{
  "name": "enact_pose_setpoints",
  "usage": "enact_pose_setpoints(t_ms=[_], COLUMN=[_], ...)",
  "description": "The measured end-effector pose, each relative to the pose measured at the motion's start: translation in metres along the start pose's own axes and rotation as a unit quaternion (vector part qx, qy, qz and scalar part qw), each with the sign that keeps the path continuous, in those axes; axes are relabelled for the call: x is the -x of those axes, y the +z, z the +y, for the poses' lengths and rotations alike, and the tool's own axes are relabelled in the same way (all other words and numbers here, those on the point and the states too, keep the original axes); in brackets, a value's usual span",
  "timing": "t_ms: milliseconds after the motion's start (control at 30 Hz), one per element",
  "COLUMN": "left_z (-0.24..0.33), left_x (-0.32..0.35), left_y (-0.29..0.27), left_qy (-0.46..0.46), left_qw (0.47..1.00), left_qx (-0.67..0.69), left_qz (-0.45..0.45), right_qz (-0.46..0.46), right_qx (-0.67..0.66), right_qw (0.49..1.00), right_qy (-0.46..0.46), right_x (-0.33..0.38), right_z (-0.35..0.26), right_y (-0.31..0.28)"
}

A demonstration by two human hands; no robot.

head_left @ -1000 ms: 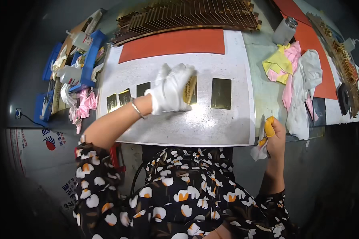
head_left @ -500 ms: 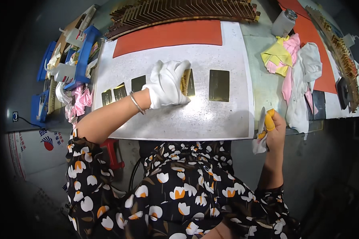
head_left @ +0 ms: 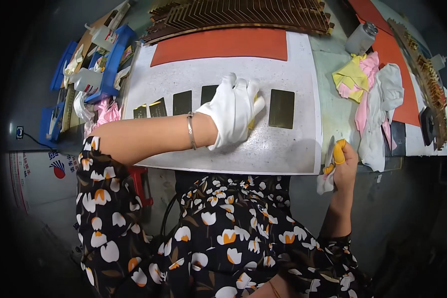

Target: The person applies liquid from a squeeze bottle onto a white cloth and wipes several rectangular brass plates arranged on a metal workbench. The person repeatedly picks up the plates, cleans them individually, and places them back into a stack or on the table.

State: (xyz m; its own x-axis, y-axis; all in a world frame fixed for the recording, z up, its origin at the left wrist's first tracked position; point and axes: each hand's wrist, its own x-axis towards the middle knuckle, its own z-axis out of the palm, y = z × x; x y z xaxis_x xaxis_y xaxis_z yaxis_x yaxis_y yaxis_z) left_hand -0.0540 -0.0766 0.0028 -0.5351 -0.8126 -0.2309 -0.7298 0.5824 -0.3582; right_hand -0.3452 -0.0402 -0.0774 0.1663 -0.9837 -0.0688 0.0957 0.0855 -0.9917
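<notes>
The gloved left hand [head_left: 236,111] grasps a gold plate [head_left: 252,123], largely hidden by its fingers, over the white sheet [head_left: 283,159] on the bench [head_left: 329,114], beside a dark plate [head_left: 281,109] whose faint marking is too small to read. The right hand [head_left: 346,166], with yellow finger covers [head_left: 339,151], grips a flat metal tool [head_left: 331,147] and a white cloth [head_left: 325,184]. Red-printed labels mark the white bottles [head_left: 86,79]; a red-and-blue emblem marks the carton [head_left: 37,186].
</notes>
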Motion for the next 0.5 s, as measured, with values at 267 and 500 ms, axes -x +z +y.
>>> enact_pose_setpoints(t_ms=[267,500], left_z=[-0.022,-0.063], left_x=[0.002,0.040], left_y=[0.035,0.049], left_qy=[-0.027,-0.114], left_qw=[0.900,0.949], left_qx=[0.346,0.289], left_qz=[0.265,0.062], right_qz=[0.015,0.020], right_qx=[0.010,-0.008], right_qw=[1.000,1.000], right_qy=[-0.012,-0.002], right_x=[0.001,0.002], right_z=[0.005,-0.001], right_y=[-0.001,0.002])
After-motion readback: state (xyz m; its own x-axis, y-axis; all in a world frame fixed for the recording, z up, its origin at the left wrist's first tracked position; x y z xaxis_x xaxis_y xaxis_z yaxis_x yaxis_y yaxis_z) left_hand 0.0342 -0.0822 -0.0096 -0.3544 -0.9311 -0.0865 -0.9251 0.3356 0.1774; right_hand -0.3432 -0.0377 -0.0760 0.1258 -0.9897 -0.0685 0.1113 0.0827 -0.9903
